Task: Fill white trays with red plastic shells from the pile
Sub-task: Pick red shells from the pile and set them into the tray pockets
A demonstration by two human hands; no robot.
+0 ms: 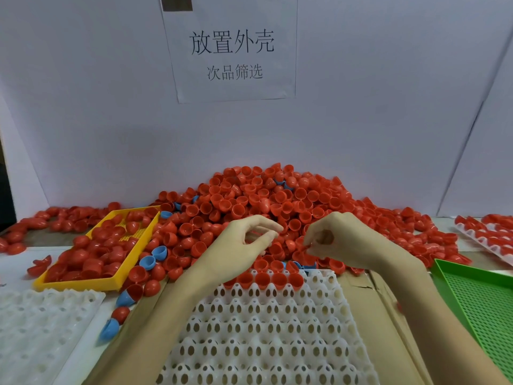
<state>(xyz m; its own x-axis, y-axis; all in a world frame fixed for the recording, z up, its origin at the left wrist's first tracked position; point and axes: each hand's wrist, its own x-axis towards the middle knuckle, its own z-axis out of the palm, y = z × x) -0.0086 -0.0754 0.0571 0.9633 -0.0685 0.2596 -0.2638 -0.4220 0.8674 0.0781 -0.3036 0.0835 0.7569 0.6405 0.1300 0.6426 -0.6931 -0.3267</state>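
Your left hand (244, 243) hovers over the near edge of the pile (277, 201) of red shells, its fingers loosely curled and apart, holding nothing. Your right hand (341, 240) is beside it, its fingers pinched together on a red shell (304, 247) at the pile's near slope.

Directly below your hands lies one white tray (266, 329) on brown cardboard (388, 307). Its far row holds five red shells (262, 279), side by side; every other pocket you can see is unfilled. A second white tray (41, 323) sits at your left on the tabletop (16, 262), and a third tray (488, 240), at the far right, carries red shells, too many and too cut off to count.

One yellow basket (111, 283) to the left holds a heap of red shells. One green basket (483, 301) sits on the right. Several blue shells (159, 252) are scattered among the red ones; at least seven show. One paper sign (231, 48) hangs on the white wall behind.
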